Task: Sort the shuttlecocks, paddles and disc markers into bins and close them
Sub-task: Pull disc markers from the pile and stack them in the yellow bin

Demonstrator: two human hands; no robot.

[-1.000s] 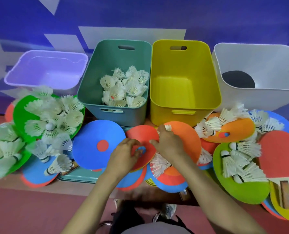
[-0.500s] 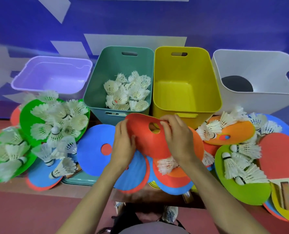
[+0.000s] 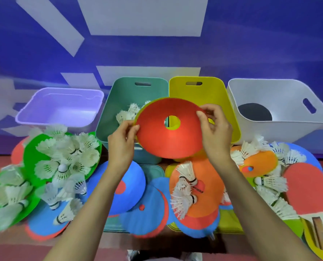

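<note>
Head view looks down on a person's two bare hands holding one red plastic disc marker with a round centre hole [image 3: 168, 142] up in the air, tilted to face the camera, in front of the near walls of the teal plastic bin [image 3: 119, 102] and the yellow plastic bin [image 3: 219, 95]. The left hand [image 3: 122, 146] pinches the marker's left rim, thumb in front; the right hand [image 3: 214, 132] pinches its upper right rim between thumb and fingertips. A thin yellow-green edge shows along the marker's upper left rim — whether that is a second marker I cannot tell. White feather shuttlecocks [image 3: 126, 114] lie inside the teal bin. A lilac plastic tub [image 3: 62, 110] stands to the left, and a white plastic bin [image 3: 281, 95] with a dark round shape on its floor to the right. Below the hands lie a blue disc marker [image 3: 134, 185], an orange disc marker [image 3: 209, 185] bearing shuttlecocks, and — far right — a red-faced wooden paddle [image 3: 306, 189].
</note>
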